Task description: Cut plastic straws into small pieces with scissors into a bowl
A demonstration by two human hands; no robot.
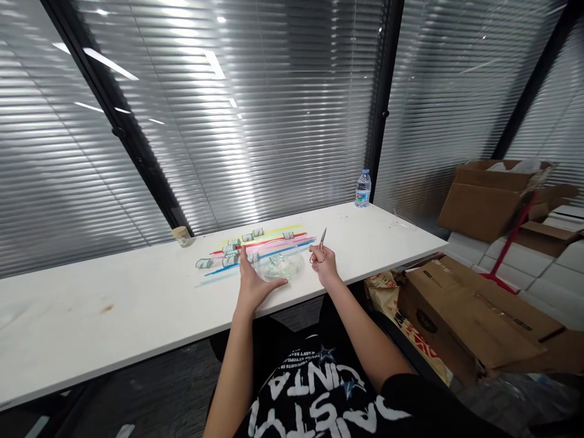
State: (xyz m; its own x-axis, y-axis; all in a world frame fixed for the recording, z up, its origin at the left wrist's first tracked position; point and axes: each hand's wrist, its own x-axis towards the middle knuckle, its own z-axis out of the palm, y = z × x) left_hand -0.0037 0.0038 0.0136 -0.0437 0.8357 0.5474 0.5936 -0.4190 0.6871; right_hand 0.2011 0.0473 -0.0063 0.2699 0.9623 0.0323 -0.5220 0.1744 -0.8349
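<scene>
Left hand (252, 281) lies flat, fingers spread, touching the clear plastic bowl (279, 263) — right hand (323, 263) beside it grips small scissors (320, 245), blades pointing away.

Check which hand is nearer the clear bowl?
Left. The left hand touches the clear bowl at its left rim; the right hand, holding scissors, sits apart on its right.

water bottle (363, 188), cardboard boxes (479, 316), small cup (182, 235)

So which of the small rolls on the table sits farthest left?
The roll at the left end of the blue strip; it lies alone, apart from the cluster, left of the left hand.
</scene>
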